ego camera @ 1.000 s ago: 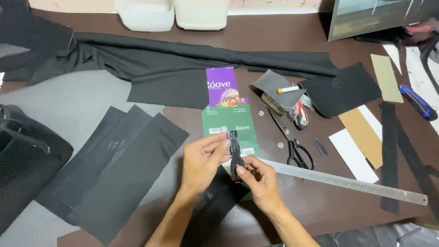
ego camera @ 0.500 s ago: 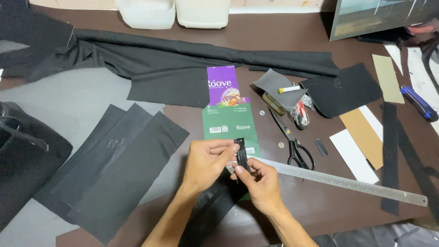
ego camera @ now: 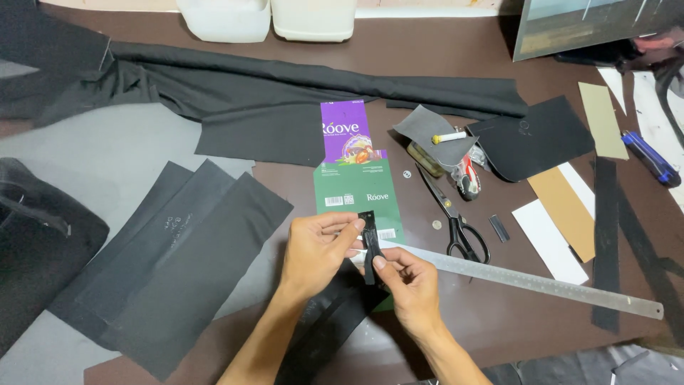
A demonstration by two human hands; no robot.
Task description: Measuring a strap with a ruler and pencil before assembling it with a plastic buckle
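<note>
Compared with half a second ago, little is changed: the small black strip (ego camera: 368, 242) is still held upright between both hands near the bench's (ego camera: 442, 50) near edge, and the hands are seen at much the same spot.

At the bench's left edge a dark bag (ego camera: 35, 249) is seen, and beside it flat black fabric panels (ego camera: 178, 264) are laid overlapping. The left hand (ego camera: 317, 253) is brought in from the near edge, its grip closed on the strip's upper part with thumb and fingers. The strip is held just above a green and purple flattened carton (ego camera: 353, 178). The right hand (ego camera: 410, 285) is closed on the strip's lower part, thumb on top. Under it a steel ruler (ego camera: 541, 281) is laid slantwise toward the right edge. Scissors (ego camera: 456, 217) are lying beyond the ruler, well clear.
</note>
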